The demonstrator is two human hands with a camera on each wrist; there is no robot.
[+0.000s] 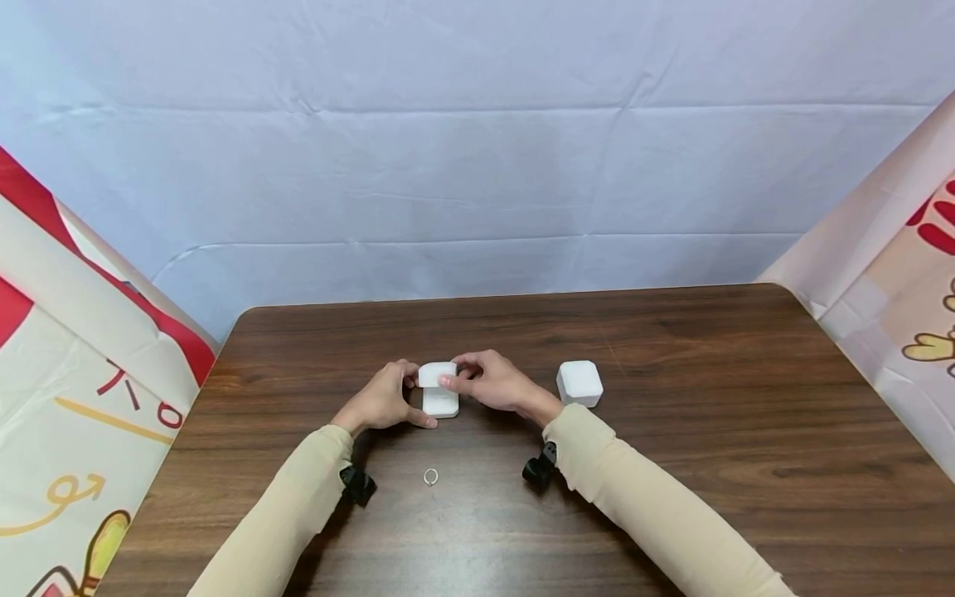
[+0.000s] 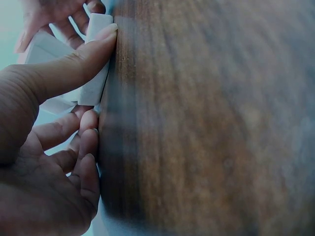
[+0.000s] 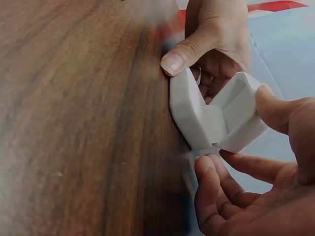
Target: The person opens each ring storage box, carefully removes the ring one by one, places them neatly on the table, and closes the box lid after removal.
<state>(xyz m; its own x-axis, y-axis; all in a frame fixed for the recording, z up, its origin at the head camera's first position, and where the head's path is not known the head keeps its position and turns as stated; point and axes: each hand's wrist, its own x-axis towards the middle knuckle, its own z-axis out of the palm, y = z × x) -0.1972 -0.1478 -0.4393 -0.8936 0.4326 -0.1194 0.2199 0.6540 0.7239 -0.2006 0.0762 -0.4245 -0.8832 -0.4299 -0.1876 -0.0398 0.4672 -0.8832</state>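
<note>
A small white ring box [image 1: 441, 405] stands on the wooden table with its lid [image 3: 244, 129] raised on the hinge. My left hand [image 1: 383, 400] holds the base from the left, thumb against its front and fingers curled toward the back. From the right, my right hand [image 1: 498, 383] pinches the raised lid between the thumb and the fingers behind it. In the right wrist view the white inside of the box shows; whether anything sits in its slot is unclear. A silver-coloured ring [image 1: 430, 477] lies on the table in front of the box.
A second white box [image 1: 579, 383], closed and with cut corners, stands to the right beside my right wrist. The brown wooden table [image 1: 709, 398] runs back to a pale cloth backdrop [image 1: 477, 182]. Printed cloths hang at both sides.
</note>
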